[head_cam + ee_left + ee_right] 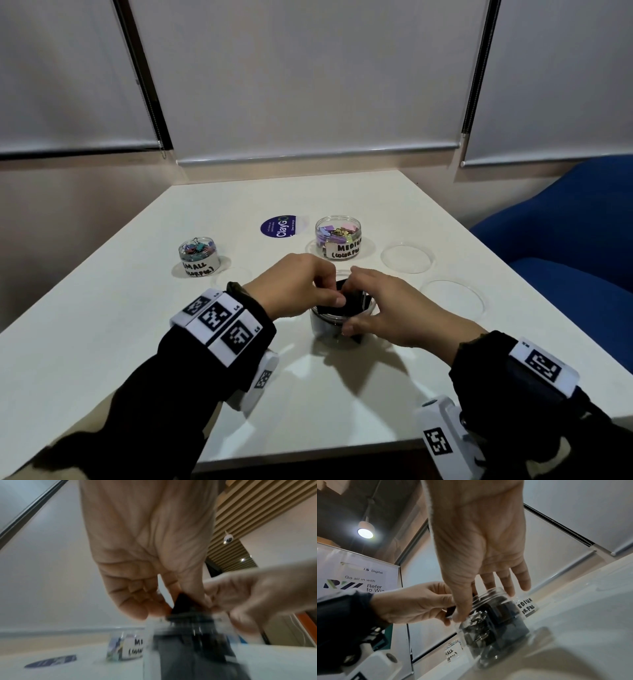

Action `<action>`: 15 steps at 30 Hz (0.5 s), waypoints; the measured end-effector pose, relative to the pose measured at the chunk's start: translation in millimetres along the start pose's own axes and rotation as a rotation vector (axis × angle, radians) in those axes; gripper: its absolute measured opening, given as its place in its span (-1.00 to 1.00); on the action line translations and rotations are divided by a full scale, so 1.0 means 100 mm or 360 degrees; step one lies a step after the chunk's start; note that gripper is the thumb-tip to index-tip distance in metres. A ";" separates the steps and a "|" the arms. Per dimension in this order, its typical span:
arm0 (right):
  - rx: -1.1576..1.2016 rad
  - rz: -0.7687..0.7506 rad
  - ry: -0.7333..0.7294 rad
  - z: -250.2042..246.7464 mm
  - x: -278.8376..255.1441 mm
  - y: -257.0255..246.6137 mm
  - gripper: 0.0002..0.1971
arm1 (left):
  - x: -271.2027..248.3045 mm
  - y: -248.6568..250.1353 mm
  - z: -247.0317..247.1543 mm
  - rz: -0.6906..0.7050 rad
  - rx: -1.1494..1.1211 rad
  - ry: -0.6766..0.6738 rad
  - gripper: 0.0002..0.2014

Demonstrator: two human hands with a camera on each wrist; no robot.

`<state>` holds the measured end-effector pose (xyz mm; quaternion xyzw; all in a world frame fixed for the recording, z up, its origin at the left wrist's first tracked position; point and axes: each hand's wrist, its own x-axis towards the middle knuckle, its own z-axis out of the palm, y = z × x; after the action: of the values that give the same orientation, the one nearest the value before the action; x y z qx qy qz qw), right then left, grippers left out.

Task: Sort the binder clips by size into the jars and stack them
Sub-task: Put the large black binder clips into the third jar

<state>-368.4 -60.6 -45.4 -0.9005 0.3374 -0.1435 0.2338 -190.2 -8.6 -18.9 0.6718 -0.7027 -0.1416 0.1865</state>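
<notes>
Near the table's [137, 342] front edge, the clear jar [334, 334] of black clips stands upright, one black binder clip [351, 299] poking out at its mouth. The left hand [294, 287] arches over, thumb and forefinger pinching that clip. The right hand [394, 315] clasps the jar, thumb on the wall, fingers reaching across the rim.

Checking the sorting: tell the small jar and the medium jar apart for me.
The small jar is narrower than the medium jar. The small jar is marked SMALL, the medium jar MEDIUM. The small jar stands left of the medium jar. Both are clear, lidless and hold coloured clips.
</notes>
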 end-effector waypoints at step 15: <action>-0.0288 -0.0023 0.0261 0.05 -0.07 -0.27 -0.67 | -0.04 -0.24 -0.09 -0.0043 0.0093 -0.0164 -0.73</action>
<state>-356.6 -36.6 -36.5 -0.9056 0.3605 -0.1873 0.1222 -164.9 -5.8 -21.9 0.6783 -0.7060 -0.1581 0.1284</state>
